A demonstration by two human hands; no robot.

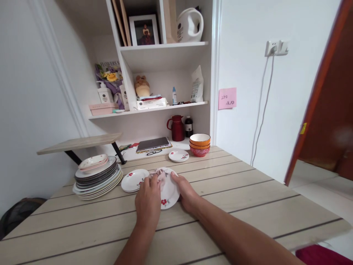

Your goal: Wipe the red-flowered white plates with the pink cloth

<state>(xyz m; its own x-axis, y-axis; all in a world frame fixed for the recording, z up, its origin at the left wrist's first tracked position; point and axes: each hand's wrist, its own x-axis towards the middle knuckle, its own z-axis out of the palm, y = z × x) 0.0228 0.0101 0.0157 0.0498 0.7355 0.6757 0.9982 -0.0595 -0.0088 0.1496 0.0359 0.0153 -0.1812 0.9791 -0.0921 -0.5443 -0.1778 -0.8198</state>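
Left hand (148, 200) pressing crumpled cloth (161, 175) onto floral plate (168, 191); right hand (185, 191) gripping its rim.
Wiping seemingly midway: saucer (134, 180) alongside, plate stack (96, 177) farther left.

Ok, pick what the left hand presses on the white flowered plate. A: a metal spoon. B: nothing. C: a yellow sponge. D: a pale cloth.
D: the left hand holds a crumpled pale cloth against the white flowered plate, while the right hand grips the plate's rim.

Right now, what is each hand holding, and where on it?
The left hand presses a pinkish cloth onto the flowered plate; the right hand grips that plate's right rim.
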